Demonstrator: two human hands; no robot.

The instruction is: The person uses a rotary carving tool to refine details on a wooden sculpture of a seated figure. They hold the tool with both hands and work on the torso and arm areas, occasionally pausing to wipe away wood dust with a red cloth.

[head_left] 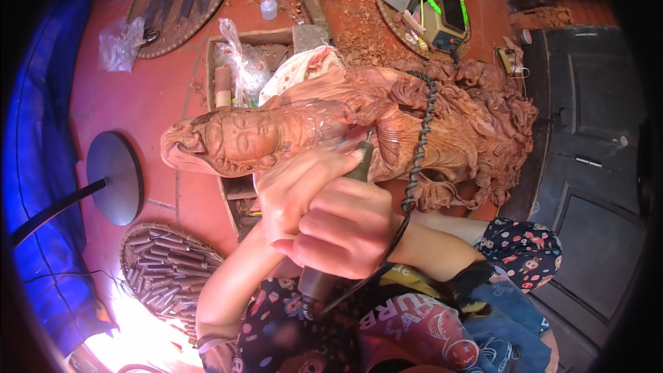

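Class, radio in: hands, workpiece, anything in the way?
Left hand, right hand: grip closed on rotary carving handpiece. Carved wooden statue face-up; bit near its middle, contact unclear. Black coiled cord crossing over it.

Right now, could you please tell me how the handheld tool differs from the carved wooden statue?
The handheld tool is dark and slim; the carved wooden statue is reddish-brown and far larger. The statue lies face up, its head to the left, while the tool slants in the grip of the left hand and right hand. Both are longer than they are wide.
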